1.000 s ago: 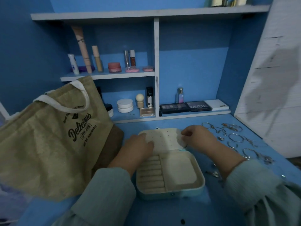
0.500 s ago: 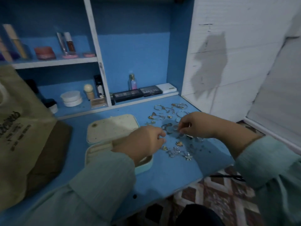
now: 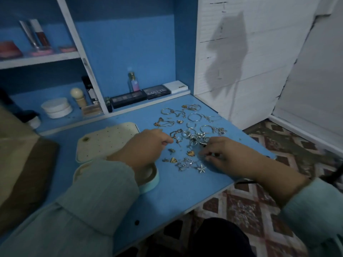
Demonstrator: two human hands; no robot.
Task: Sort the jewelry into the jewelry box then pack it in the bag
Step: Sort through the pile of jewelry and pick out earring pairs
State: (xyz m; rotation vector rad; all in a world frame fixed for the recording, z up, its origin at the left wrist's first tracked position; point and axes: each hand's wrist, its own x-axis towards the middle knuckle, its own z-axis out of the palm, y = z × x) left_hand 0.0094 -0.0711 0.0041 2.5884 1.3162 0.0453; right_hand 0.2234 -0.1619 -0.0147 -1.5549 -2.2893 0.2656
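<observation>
Several rings, hoops and small charms, the jewelry (image 3: 193,127), lie spread on the blue table (image 3: 178,188). The cream jewelry box stands open to their left: its dotted lid (image 3: 105,143) lies flat, and my left sleeve hides most of its base (image 3: 155,179). My left hand (image 3: 146,147) reaches over the box with curled fingers. Its fingertips are at a small ring (image 3: 178,140), but the grip itself is hidden. My right hand (image 3: 228,154) rests on the table and pinches a small dark piece (image 3: 213,155) between thumb and fingers. The tan bag (image 3: 13,145) shows at the left edge.
Cosmetics fill the blue shelves behind: a white jar (image 3: 56,107), eyeshadow palettes (image 3: 141,96) and a small perfume bottle (image 3: 132,82). A white wall (image 3: 241,62) closes the right side. The table's front edge (image 3: 213,197) drops to a patterned carpet (image 3: 250,210).
My view swung right from the box and bag to the jewelry. Both hands left the box lid and came to the jewelry; the right hand has since dropped lower and nearer.
</observation>
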